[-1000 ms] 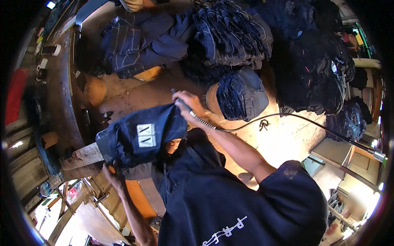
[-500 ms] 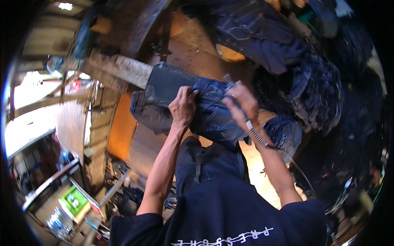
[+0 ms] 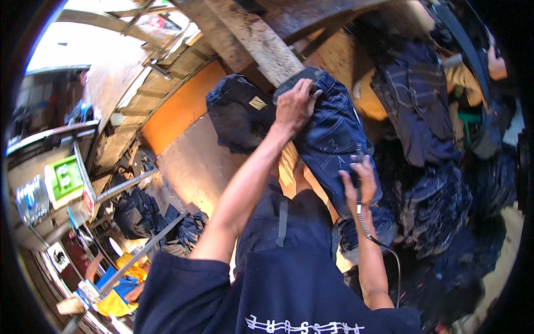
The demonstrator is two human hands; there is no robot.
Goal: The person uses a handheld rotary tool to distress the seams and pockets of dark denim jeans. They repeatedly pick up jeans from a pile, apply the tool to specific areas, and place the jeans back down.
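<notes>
Dark blue denim trousers (image 3: pixel 334 139) with pale stitching lie drawn over the end of a wooden board (image 3: pixel 267 44). My left hand (image 3: pixel 296 108) is closed on the cloth near the board's end, fingers curled over it. My right hand (image 3: pixel 359 183) is closed around a slim corded handpiece (image 3: pixel 360 151), its tip close to the denim's right edge; contact cannot be made out. From the handpiece a ribbed sleeve and dark cord (image 3: pixel 392 250) run down along my right wrist. Another dark part of the garment with a light patch (image 3: pixel 257 103) hangs left of the board.
Heaps of dark denim (image 3: pixel 434 206) lie to the right, with more dark cloth (image 3: pixel 136 214) at lower left. A metal bar (image 3: pixel 144 250) crosses there, near a green tray (image 3: pixel 64 178) and a clear plastic container (image 3: pixel 32 200). Another person's hand (image 3: pixel 497 64) shows at upper right.
My view has turned, so the scene appears rotated. The denim now hangs more steeply, its stitched face spread out. My right hand has moved lower along the cloth with the handpiece; my left keeps hold near the board.
</notes>
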